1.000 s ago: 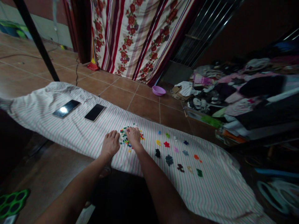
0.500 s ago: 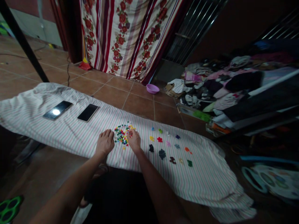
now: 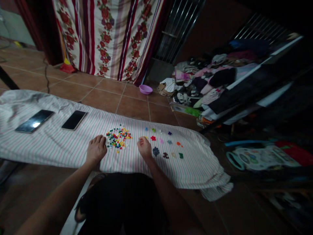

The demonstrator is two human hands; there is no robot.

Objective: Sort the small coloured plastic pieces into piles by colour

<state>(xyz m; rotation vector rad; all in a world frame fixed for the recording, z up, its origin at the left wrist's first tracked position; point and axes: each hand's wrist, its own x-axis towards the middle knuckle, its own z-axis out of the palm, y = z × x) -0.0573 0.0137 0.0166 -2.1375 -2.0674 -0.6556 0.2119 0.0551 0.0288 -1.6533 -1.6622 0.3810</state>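
My left hand [image 3: 97, 148] lies flat on the striped cloth [image 3: 73, 147], fingers stretched out, at the left edge of a mixed pile of small coloured pieces [image 3: 119, 137]. My right hand [image 3: 144, 147] is at the left side of the small single-colour groups, with its fingertips pinched together. Whatever is between those fingertips is too small to make out. Near it are a yellow group, mostly covered by the hand, a red group [image 3: 153, 138] and a dark grey group [image 3: 156, 151]. Further right are pink [image 3: 161, 141], brown [image 3: 165, 155], orange [image 3: 179, 144] and green [image 3: 181, 155] groups.
Two phones [image 3: 74, 120] lie on the cloth at the left. Beyond the cloth, a purple basin [image 3: 146, 89] stands on the tiled floor before a floral curtain [image 3: 105, 39]. Heaped clothes [image 3: 195, 78] are at the back right.
My right hand has moved from the mixed pile rightward to the single-colour groups, its fingers still pinched. My left hand stays beside the pile. The camera view has turned to the right.
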